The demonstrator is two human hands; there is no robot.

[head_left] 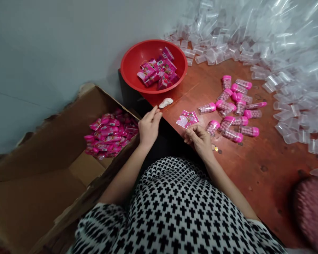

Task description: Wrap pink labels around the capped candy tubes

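My left hand (149, 127) hovers by the table's near edge, its fingers stretched forward and nothing visible in them. Just beyond those fingertips lies a small white lump (165, 102), perhaps wadded tissue or a soft pad. My right hand (200, 140) has thumb and fingers closed at the near edge of a flat pink printed sachet (188, 120); a second one seems to overlap it. To the right of that hand, several clear tubes with pink caps and small pink balls (231, 134) lie loosely grouped on the table.
A red bowl (127, 76) at the table corner holds several pink packets. On my left, a cardboard box (42, 141) contains a heap of pink packets (108, 135). Clear empty tubes (288, 77) pile up along the far right of the brown table (254, 169). A pink-filled round container (314, 211) stands lower right.
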